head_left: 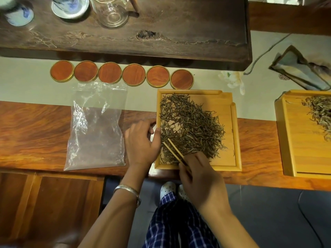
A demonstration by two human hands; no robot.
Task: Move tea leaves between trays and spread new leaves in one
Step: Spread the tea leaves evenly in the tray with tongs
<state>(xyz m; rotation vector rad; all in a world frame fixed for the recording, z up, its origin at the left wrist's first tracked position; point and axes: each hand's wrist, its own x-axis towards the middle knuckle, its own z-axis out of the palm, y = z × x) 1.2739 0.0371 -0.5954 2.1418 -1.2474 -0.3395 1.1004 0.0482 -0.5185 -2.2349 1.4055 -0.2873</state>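
Observation:
A square bamboo tray lies in front of me on the wooden table, with dark tea leaves spread across most of it. My right hand grips bamboo tongs whose tips rest among the leaves at the tray's lower left. My left hand rests on the tray's left rim, thumb touching the leaves. A second bamboo tray at the far right holds a smaller pile of paler leaves, partly cut off by the frame edge.
An empty clear plastic bag lies left of my left hand. Several round wooden coasters line up behind the tray. A dark carved tea board with cups and a glass pitcher stands at the back. Folded cloth lies far right.

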